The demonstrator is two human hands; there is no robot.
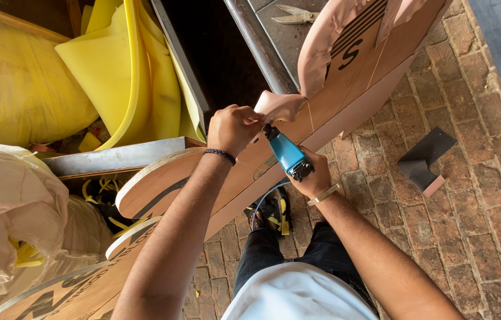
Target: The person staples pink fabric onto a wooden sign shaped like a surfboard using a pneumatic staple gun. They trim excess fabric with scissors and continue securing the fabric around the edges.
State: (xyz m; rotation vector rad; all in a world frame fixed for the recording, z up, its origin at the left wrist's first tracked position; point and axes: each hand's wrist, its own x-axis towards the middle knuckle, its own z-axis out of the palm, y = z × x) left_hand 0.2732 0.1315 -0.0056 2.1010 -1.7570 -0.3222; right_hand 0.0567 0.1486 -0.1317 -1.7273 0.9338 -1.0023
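My left hand (234, 127) pinches the edge of a pale pink fabric cover (321, 47) and pulls it over the rim of a curved wooden board (351, 89). My right hand (313, 176) grips a blue staple gun (286, 153) whose nose touches the fabric fold beside my left fingers. The board runs diagonally from the lower left to the upper right, and fabric drapes over its upper end.
Yellow foam sheets (126, 65) and plastic-wrapped bundles (7, 201) fill the left side. More curved wooden boards (72, 284) lie at the lower left. Scissors (295, 14) rest on a grey surface at top. A dark offcut (425, 160) lies on the brick floor (476, 207).
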